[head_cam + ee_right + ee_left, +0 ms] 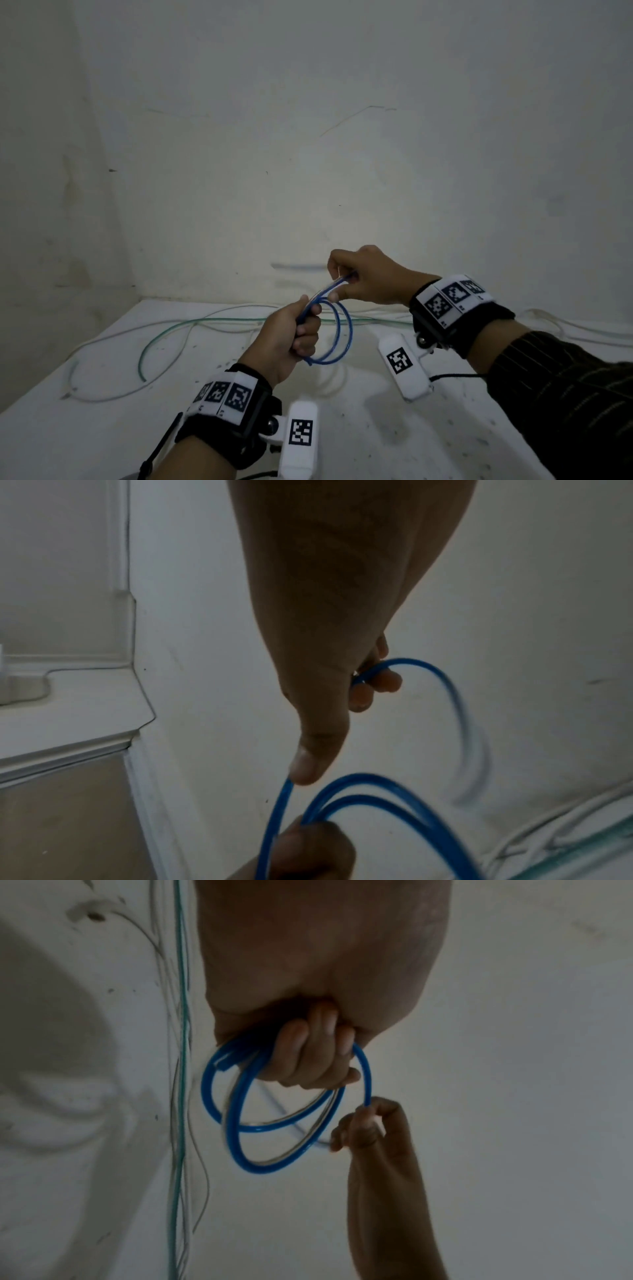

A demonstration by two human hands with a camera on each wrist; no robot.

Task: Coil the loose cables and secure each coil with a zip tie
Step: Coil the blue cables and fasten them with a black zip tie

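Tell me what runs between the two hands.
A short stretch of the blue cable spans from the left hand, which grips the coil, to the right hand pinching it; nothing else, clearest in the head view.

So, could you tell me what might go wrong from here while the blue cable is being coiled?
1. The left hand grips several loops of the blue cable at only one spot; if that grip loosens, the springy coil could open out.
2. The right hand pinches just a short stretch, so that part may slip free.
3. No zip tie shows in any view, and both hands are busy; reaching for one could undo the coil.
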